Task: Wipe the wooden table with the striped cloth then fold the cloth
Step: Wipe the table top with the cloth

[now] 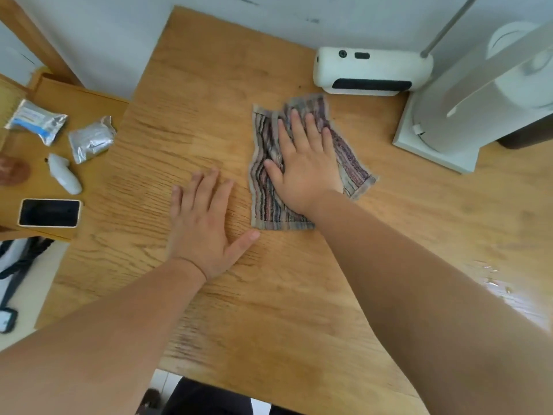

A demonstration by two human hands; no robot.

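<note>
Head view shows my right hand (pixel 302 163) pressing flat-fingered on the striped cloth (pixel 353 166) mid-table, my left hand (pixel 203 226) spread, holding nothing, on the wooden table (pixel 209 85); I should keep even palm pressure and sweep in overlapping strokes.

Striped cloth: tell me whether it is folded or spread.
Spread, not folded: the striped cloth lies open on the wooden table, pressed by the flat right hand.

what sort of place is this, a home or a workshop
Likely a room in a home: a wooden table against a white wall, with a phone and foil packets on a lower wooden stand beside it.
</note>
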